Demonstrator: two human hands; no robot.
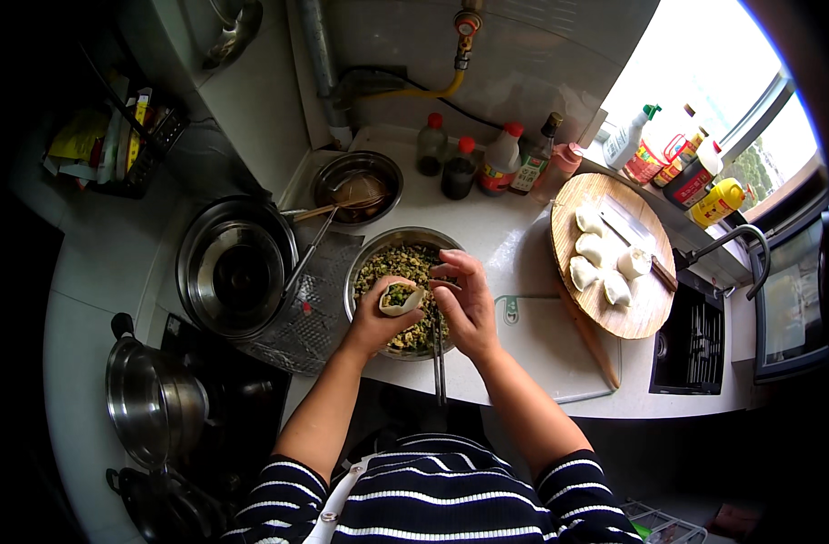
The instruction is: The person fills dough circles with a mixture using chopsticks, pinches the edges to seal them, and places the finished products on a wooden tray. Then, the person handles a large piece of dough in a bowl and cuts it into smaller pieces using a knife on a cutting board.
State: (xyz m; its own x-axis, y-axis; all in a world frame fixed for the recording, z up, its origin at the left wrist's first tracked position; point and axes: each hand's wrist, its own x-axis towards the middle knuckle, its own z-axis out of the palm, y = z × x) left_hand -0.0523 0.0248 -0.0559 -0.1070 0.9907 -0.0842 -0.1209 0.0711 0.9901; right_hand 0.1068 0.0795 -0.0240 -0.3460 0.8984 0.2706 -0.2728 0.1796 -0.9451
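My left hand curls round a dumpling wrapper cupped open, with green and brown filling inside it. To its right, my right hand hovers at the bowl's edge, thumb and fingers apart, with nothing visible between them. Beneath both hands stands a steel bowl of chopped filling. A pair of chopsticks leans over its near rim. On a round wooden board at the right lie several folded white dumplings and a knife.
A rolling pin lies beside the round board, over a pale cutting board. Sauce bottles line the back. Left are nested bowls, a small steel bowl and a steel pot. A sink is far right.
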